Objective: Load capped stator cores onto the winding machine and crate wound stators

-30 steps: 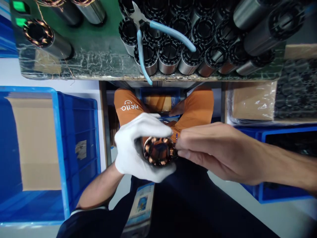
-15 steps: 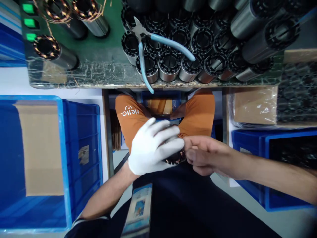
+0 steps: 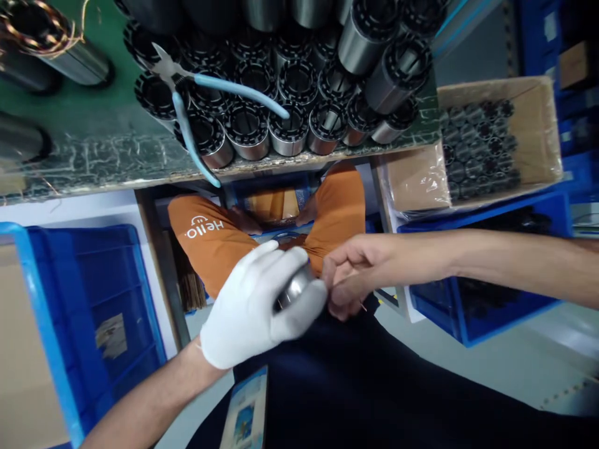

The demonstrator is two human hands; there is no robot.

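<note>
Left hand (image 3: 259, 299), white-gloved — fingers and thumb clamped round a metal cylinder (image 3: 297, 288), its shiny side showing between them. Right hand (image 3: 350, 277), bare, just beside the cylinder: thumb and fingertips pinched together, contents hidden; thin strand (image 3: 364, 306) sticking out beside them. Beyond both hands, a green bench (image 3: 116, 156) with slotted cylinders (image 3: 246, 128) in rows — blue-handled pliers (image 3: 238, 89) lying open across them. Blue bin (image 3: 100, 324) left of the gloved hand.

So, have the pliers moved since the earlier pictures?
No. The pliers lie across the same cylinders, one handle still jutting past the bench; only the view has shifted.
</note>
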